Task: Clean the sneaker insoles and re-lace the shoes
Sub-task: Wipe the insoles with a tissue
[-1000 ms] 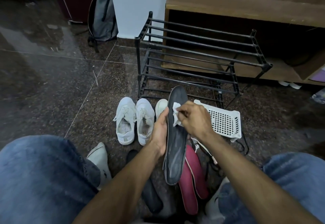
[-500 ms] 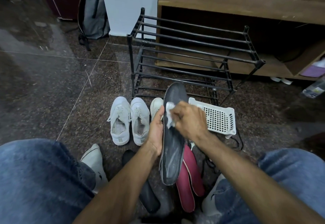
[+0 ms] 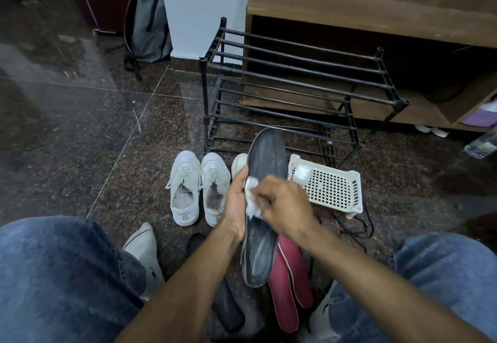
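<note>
Foam insole [image 3: 265,176], light and bendy: my left hand [image 3: 235,202] grips its edge mid-length, right hand [image 3: 285,205] pinching the wipe [image 3: 252,197].

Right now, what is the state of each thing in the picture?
Left hand: grips the dark insole's edge.
Right hand: presses a white wipe.
White wipe: crumpled, on the insole.
Dark insole: held up, smeared.
Red insoles: lying on the floor.
White sneakers: side by side, laced.
Shoe rack: bare shelves.

Dark speckled floor [image 3: 80,141] in front of me: white sneakers [image 3: 197,188] side by side, two red insoles [image 3: 289,289], black insole [image 3: 227,307], white basket [image 3: 329,188], and black rack [image 3: 295,92] by the wall.
</note>
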`<state>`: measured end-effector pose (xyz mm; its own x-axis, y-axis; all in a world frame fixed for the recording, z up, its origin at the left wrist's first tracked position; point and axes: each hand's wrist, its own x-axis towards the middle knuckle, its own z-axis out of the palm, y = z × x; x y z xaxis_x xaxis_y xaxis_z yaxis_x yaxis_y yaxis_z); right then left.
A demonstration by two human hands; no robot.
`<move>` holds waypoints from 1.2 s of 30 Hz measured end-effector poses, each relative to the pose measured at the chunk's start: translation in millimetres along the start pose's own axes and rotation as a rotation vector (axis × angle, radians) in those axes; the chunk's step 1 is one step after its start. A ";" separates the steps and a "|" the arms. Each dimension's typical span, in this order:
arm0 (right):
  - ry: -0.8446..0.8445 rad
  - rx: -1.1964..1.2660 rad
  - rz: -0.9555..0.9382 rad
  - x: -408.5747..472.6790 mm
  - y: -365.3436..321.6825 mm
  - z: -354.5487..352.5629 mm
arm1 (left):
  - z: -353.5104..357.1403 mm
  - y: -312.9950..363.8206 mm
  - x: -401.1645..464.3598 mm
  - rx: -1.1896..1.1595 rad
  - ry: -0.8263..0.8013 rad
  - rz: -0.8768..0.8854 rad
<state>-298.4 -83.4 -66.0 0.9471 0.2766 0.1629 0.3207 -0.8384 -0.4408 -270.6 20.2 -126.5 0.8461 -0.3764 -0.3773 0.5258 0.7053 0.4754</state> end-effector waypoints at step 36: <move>0.224 -0.099 0.295 50.5 51.3 -22.8 | 0.2 -17.1 -0.6 0.163 -0.071 -0.172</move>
<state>-234.4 -123.2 -60.3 0.9682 -0.0837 0.2356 0.0216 -0.9108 -0.4123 -280.1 8.2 -134.2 0.7439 -0.5280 -0.4096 0.6649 0.5233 0.5330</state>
